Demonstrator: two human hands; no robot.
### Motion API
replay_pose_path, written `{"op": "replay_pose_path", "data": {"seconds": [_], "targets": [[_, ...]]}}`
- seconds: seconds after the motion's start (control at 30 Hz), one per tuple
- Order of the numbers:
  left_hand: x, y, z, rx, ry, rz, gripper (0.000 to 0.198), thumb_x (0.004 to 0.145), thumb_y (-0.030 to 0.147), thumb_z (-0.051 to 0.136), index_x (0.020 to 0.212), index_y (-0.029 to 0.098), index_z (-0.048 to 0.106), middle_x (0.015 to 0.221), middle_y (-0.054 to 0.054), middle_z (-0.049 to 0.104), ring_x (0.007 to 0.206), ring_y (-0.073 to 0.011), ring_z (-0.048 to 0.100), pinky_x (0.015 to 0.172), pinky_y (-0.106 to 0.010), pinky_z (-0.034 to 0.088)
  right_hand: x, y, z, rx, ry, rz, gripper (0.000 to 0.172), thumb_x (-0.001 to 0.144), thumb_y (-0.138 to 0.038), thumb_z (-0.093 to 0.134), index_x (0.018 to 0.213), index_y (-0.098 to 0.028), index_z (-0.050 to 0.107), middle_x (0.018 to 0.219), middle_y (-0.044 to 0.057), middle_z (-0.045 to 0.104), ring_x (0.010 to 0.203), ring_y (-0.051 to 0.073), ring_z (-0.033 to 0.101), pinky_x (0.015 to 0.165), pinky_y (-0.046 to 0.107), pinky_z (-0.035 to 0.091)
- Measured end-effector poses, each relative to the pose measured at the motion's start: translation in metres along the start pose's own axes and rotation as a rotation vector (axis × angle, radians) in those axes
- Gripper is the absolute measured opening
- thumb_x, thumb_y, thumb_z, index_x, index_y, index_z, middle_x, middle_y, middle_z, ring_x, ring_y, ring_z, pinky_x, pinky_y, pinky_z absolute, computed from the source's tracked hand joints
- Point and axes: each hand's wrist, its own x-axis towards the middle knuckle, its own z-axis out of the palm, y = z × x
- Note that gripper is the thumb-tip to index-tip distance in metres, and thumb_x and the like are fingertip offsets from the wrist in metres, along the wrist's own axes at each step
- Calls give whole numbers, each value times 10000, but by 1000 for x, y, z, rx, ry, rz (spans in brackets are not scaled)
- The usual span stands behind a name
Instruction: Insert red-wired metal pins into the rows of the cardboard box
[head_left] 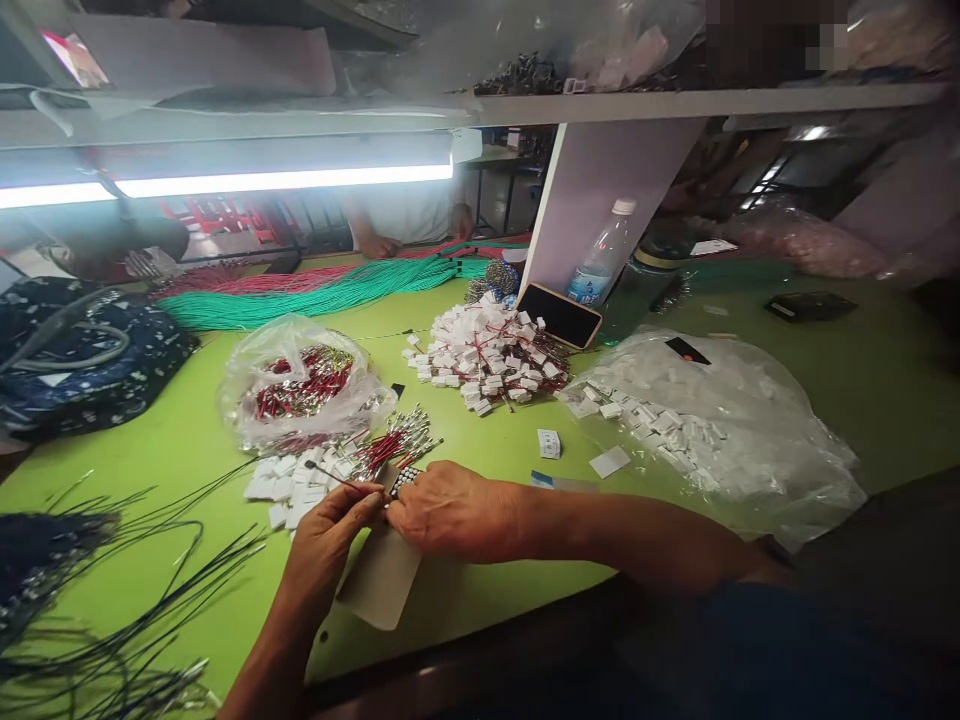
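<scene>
Head view: on the left there's a crumpled clear plastic bag (pixel 240 400) stuffed with short red wires with metal ends (pixel 304 385). Over on the right, a bigger clear plastic bag (pixel 780 440) lies on its side with small white rectangular blocks (pixel 667 425) in it. Farther back, a clear plastic bottle with a white cap (pixel 611 245) looks partly filled.

Hands are together, near side, middle. Left hand (pixel 326 530) has thumb and index pinched on a thin dark red wire (pixel 349 485), black tip pointing left. Right hand (pixel 457 510) is curled up against it; can't tell what it's gripping. A flat grey-brown cardboard piece (pixel 381 585) sits just below them.
</scene>
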Motion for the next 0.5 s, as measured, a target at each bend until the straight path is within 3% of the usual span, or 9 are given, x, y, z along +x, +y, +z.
{"op": "replay_pose_path", "data": {"seconds": [0.17, 0.3, 0.5], "targets": [[1, -2, 1, 2, 13, -15, 412, 583, 502, 747, 807, 163, 676, 715, -30, 680, 680, -163, 602, 668, -257, 464, -6, -2, 0, 38, -26, 5, 205, 861, -18, 423, 975, -93, 576, 867, 77, 678, 737, 193, 639, 440, 283, 347], [2, -5, -3, 2, 49, -16, 412, 569, 500, 760, 798, 167, 681, 738, -31, 686, 707, -167, 606, 688, -261, 469, -11, 3, 2, 21, 45, -30, 214, 890, -59, 430, 1058, -118, 549, 891, 47, 661, 709, 164, 613, 446, 267, 316], [2, -2, -8, 44, 209, 48, 423, 562, 507, 757, 813, 170, 706, 727, -26, 689, 706, -173, 603, 690, -271, 472, -4, 17, 9, 209, 480, -68, 199, 893, -82, 445, 1008, -155, 590, 929, 36, 637, 823, 129, 585, 590, 213, 408]]}}
